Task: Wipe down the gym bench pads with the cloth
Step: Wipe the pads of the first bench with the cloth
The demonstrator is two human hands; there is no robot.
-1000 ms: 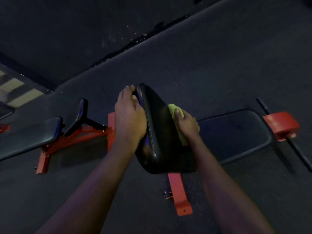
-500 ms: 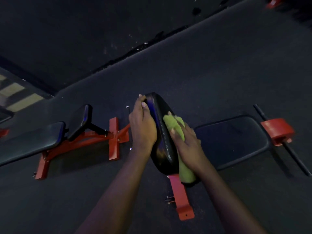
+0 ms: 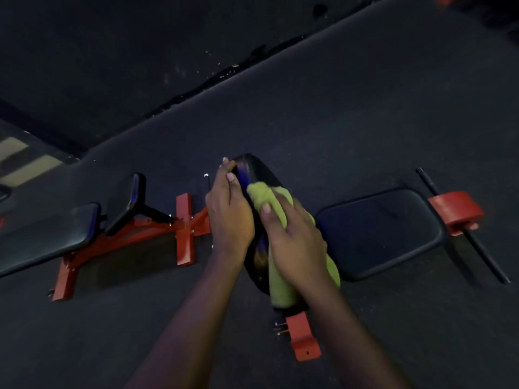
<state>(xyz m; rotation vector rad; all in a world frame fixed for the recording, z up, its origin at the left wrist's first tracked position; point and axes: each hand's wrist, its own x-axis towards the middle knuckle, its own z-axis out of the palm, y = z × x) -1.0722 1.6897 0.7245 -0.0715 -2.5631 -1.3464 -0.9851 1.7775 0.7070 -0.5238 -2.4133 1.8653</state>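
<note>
Head view: my left hand [image 3: 229, 217] gripped the back edge of the raised pad [image 3: 259, 167] while my right hand [image 3: 295, 240] clutched the green cloth [image 3: 265, 195] against its face. The pad stood tilted on edge, its long axis running away from me and its face turned toward the flat pad [image 3: 379, 231]. Wiping looked midway, with that flat pad and the neighbouring bench [image 3: 47, 240] seemingly left to do.

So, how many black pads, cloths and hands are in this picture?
Black cushioned bench pads: 4 (upright middle pad, flat right pad, long left pad, small tilted left pad)
Yellow-green cloth: 1
Hands: 2 (left hand, right hand)
Total: 7
</note>
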